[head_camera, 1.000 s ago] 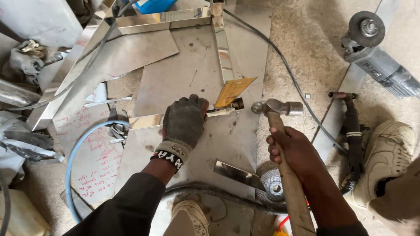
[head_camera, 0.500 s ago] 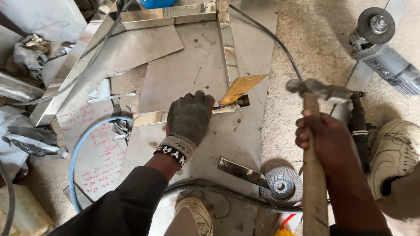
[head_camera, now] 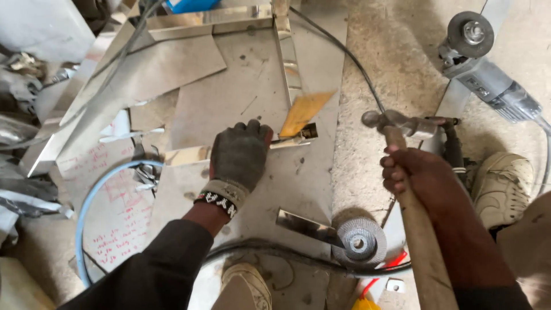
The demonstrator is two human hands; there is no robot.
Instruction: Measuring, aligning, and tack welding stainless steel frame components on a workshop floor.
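Head view, from the left: a light blue hose (head_camera: pixel 86 206) curves over the floor, well left of the gloved left hand (head_camera: pixel 238 158). That hand presses flat on a narrow shiny steel strip (head_camera: pixel 189 155) lying across a large grey sheet-metal plate (head_camera: pixel 241 97), its fingers (head_camera: pixel 252 127) close together and bearing down on the strip, likely to keep it from jumping under a blow. Just beyond the fingertips the strip's end meets a small yellow-orange metal flap (head_camera: pixel 304 112). Nearer the body lies a grey flap-disc grinding wheel (head_camera: pixel 360 241). To the right, the bare right hand (head_camera: pixel 410 172) wraps its fingers tight round the wooden handle of a steel ball-peen hammer (head_camera: pixel 396 121), its head raised clear of the strip. Against half a second ago, the hammer sits slightly nearer the strip's end; a second ago its head was down beside the strip's end.
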